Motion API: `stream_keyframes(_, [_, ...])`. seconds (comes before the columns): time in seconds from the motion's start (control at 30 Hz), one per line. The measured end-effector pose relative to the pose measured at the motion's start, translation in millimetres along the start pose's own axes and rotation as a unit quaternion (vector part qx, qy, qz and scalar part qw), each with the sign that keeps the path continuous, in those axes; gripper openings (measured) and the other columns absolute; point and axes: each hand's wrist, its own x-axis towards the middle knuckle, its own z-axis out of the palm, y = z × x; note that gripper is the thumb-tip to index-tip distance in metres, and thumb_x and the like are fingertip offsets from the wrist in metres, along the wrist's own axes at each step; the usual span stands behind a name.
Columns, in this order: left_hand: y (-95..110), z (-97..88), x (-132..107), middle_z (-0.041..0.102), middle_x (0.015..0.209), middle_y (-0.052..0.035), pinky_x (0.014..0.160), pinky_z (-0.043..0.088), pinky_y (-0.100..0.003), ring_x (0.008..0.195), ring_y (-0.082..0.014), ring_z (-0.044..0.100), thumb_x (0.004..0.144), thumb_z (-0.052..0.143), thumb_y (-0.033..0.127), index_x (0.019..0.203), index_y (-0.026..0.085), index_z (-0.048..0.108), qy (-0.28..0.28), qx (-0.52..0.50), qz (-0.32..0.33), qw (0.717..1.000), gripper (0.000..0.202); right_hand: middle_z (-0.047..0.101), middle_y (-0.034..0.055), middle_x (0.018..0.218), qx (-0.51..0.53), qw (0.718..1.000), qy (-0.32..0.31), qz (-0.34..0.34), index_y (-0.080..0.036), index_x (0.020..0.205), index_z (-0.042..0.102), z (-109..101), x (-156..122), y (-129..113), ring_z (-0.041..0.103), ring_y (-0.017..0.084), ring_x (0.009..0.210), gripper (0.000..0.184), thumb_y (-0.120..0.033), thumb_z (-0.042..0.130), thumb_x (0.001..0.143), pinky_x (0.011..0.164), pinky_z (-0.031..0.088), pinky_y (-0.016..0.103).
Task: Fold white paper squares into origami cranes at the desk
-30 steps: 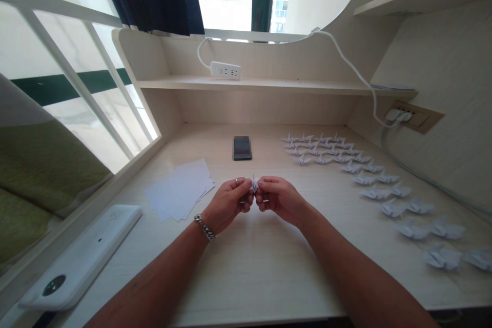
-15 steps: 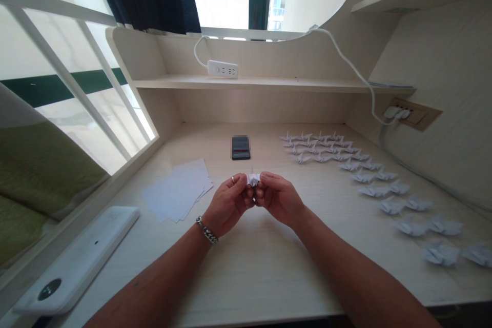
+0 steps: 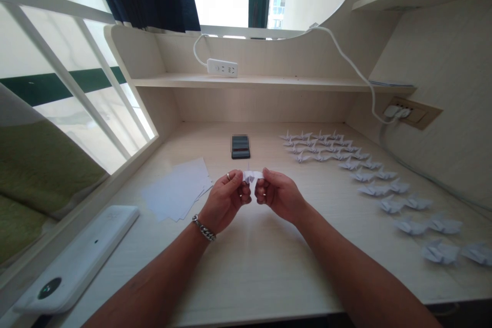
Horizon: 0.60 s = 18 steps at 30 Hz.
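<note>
A small white paper crane (image 3: 251, 177) is held up over the desk between my two hands. My left hand (image 3: 226, 197), with a ring on a finger and a chain bracelet at the wrist, pinches its left side. On the other side my right hand (image 3: 280, 192) grips the right wing between thumb and fingers. The fingers of both hands are curled, and a thin point of the paper sticks up away from me. Part of the crane is hidden by the fingertips.
Rows of folded paper cranes (image 3: 374, 190) stand along the right of the desk (image 3: 249, 277). Loose white paper sheets (image 3: 177, 189) lie at left, near a long white device (image 3: 79, 259). A dark phone-like object (image 3: 240, 147) lies beyond my hands. A power strip (image 3: 222, 68) sits on the shelf.
My hands have drawn slightly apart, the left moving a little left. The crane's right wing now shows stretched out between them.
</note>
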Motion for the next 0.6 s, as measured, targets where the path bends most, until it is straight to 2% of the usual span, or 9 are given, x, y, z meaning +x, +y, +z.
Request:
stream_keyframes(0.2, [4.5,0.5,-0.7,0.053,0.062,0.0022,0.054,0.041,-0.021,0.057,-0.0082,0.049,0.077,0.072,0.033,0.073,0.015,0.053,0.006,0.01,0.008,1.0,0.026,0.056,-0.0006,0.06,-0.013,1.0,0.023,-0.013,-0.015,0.064,0.059,-3.3,-0.3,-3.0,0.048,0.009,0.051,0.03,-0.038,0.075,0.073,0.05,0.038,0.023])
stream_keyframes(0.47, [2.7,0.9,-0.7,0.053,0.061,0.002,0.053,0.04,-0.022,0.056,-0.0085,0.048,0.076,0.073,0.035,0.071,0.015,0.053,-0.005,0.038,0.015,0.999,0.029,0.052,-0.0005,0.05,-0.045,0.998,0.02,-0.025,-0.016,0.054,0.055,-3.8,-1.9,-6.0,0.045,0.01,0.045,0.04,-0.048,0.071,0.072,0.048,0.033,0.026])
stream_keyframes(0.6, [0.5,-1.4,1.5,0.053,0.058,0.0023,0.053,0.038,-0.022,0.054,-0.0081,0.046,0.076,0.072,0.037,0.069,0.015,0.055,-0.007,0.102,0.031,0.994,0.029,0.05,-0.0002,0.044,-0.075,0.996,0.027,-0.034,-0.018,0.051,0.051,-8.6,-0.6,-9.9,0.044,0.012,0.043,0.045,-0.052,0.066,0.075,0.047,0.032,0.026])
